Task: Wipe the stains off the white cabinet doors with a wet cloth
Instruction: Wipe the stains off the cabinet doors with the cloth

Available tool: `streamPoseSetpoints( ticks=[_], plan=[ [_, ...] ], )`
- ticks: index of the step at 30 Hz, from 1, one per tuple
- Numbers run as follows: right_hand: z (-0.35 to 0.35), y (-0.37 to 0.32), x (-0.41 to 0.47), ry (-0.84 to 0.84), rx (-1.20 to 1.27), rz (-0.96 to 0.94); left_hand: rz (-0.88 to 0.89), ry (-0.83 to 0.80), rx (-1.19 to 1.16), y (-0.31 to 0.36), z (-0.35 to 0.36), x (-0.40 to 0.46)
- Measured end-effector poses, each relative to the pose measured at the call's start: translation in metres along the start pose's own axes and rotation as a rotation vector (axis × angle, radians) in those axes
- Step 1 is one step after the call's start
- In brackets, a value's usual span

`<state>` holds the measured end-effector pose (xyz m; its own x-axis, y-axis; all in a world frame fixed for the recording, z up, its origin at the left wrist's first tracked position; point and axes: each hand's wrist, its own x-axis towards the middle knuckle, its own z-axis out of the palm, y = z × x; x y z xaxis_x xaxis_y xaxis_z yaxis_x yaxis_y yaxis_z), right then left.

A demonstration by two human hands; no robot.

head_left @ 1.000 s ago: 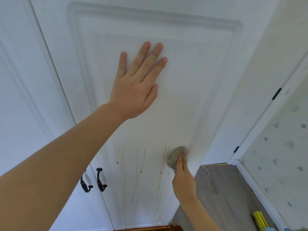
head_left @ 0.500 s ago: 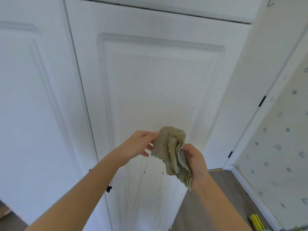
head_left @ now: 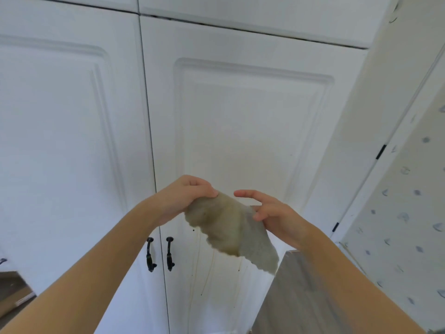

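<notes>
Two hands hold a cloth [head_left: 228, 231] up in front of the right cabinet door [head_left: 252, 128]. Left hand [head_left: 190, 196] pinches its upper corner, fingers curled. Right hand [head_left: 272, 213] grips the opposite edge, forefinger straight. Below the hands, brown drip stains [head_left: 199, 268] streak the door. Two black handles [head_left: 160, 254] sit below the left wrist.

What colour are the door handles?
Black: both handles sit side by side on the white doors, clearest in the head view.
</notes>
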<state>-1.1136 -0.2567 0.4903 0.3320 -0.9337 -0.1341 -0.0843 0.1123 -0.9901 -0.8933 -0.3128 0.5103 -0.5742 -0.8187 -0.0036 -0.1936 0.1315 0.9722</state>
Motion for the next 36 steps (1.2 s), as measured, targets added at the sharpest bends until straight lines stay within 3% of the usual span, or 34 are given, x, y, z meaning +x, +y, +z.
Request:
streamPoseSetpoints(
  ticks=[6,10,12,15,19,21,25,30,36],
  plan=[
    [0.001,-0.017,0.004,0.099,-0.625,0.022,-0.088,-0.055,0.23,0.003,-0.008,-0.005],
    [0.009,-0.017,0.014,0.259,-1.126,0.049,-0.083,0.038,0.384,-0.003,-0.003,-0.003],
    [0.013,-0.013,0.018,0.409,-1.242,0.055,-0.006,0.135,0.461,-0.008,0.003,-0.002],
    [0.019,-0.004,0.023,0.56,-1.019,0.033,0.154,0.253,0.559,-0.011,0.017,-0.003],
    [0.022,-0.001,0.026,0.536,-0.513,0.029,0.26,0.09,0.518,-0.014,0.038,-0.006],
    [0.022,-0.003,0.025,0.512,-0.367,0.028,0.298,0.093,0.524,-0.019,0.04,-0.005],
    [0.02,-0.012,0.017,0.435,-0.203,-0.012,0.4,0.387,0.453,-0.023,0.024,0.004],
    [0.017,-0.021,0.011,0.351,-0.121,-0.019,0.225,0.264,0.372,-0.025,0.015,0.01],
    [0.01,-0.017,0.013,0.4,-0.168,0.003,0.255,0.243,0.476,-0.026,0.019,0.017]
  ],
)
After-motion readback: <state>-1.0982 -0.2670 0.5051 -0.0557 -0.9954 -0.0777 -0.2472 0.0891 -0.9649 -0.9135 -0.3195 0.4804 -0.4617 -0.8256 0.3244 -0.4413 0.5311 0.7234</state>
